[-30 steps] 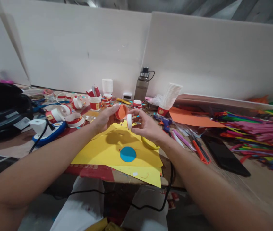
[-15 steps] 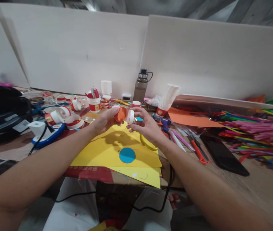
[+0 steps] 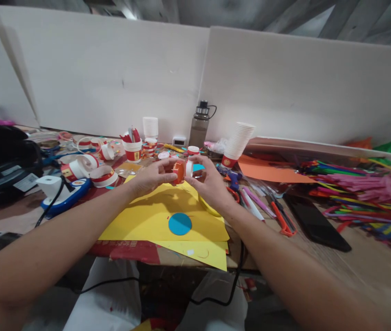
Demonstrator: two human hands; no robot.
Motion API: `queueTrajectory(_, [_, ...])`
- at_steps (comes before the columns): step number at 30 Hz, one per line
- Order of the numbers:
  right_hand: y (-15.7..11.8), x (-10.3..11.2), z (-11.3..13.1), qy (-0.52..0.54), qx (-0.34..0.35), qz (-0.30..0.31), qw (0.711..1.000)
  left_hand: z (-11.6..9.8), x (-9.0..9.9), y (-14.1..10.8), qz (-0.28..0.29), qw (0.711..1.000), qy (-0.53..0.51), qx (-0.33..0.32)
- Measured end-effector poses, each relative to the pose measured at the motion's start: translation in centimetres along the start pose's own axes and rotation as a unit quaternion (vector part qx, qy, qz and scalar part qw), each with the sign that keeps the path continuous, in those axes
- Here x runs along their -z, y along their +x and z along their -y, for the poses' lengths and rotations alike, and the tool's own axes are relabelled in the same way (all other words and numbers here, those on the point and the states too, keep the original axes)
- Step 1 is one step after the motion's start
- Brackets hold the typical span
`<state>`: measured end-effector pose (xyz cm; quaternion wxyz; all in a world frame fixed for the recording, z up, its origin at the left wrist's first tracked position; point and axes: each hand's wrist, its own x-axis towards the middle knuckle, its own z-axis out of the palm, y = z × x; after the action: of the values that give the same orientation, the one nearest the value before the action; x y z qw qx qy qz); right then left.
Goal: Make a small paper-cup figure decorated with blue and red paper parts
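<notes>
My left hand (image 3: 154, 175) grips a short orange cup piece (image 3: 179, 172) between thumb and fingers. Close on its right, my right hand (image 3: 206, 177) is closed on a white cup piece (image 3: 189, 169). The two pieces face each other; whether they touch is unclear. Both are held above yellow paper (image 3: 140, 218), on which a blue disc (image 3: 180, 224) lies.
Cut paper cup rings (image 3: 103, 176) and a blue-and-white device (image 3: 65, 197) are at left. Behind stand a bottle (image 3: 199, 126) and stacked cups (image 3: 238, 142). At right are a cutter (image 3: 281, 218), a phone (image 3: 315, 223) and pipe cleaners (image 3: 371, 184).
The orange piece has turned from its open face toward a side view, and the white piece has turned edge-on. Both hands remain closed on them. The whole view has shifted slightly.
</notes>
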<state>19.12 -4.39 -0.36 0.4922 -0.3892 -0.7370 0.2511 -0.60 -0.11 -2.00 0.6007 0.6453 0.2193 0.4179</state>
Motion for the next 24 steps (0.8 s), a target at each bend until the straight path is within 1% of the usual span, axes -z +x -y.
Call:
queueTrajectory(5, [0.08, -0.12, -0.4, 0.006, -0.005, -0.023, 1.0, 0.3, 0.32, 0.22, 0.0, 1.0, 0.01, -0.008])
queueTrajectory(9, [0.04, -0.33, -0.53, 0.027, 0.002, -0.02, 0.999, 0.36, 0.39, 0.31, 0.01, 1.0, 0.012, -0.022])
queueTrajectory(12, [-0.02, -0.43, -0.44, 0.033, -0.008, -0.011, 0.999, 0.35, 0.38, 0.32, 0.011, 0.999, 0.02, -0.027])
queueTrajectory(17, [-0.06, -0.41, -0.34, 0.004, -0.008, -0.01, 1.0, 0.22, 0.29, 0.3, 0.009, 0.999, 0.03, -0.038])
queueTrajectory(24, [-0.21, -0.37, -0.27, -0.028, 0.001, -0.002, 1.0, 0.46, 0.46, 0.24, 0.026, 0.998, 0.054, -0.035])
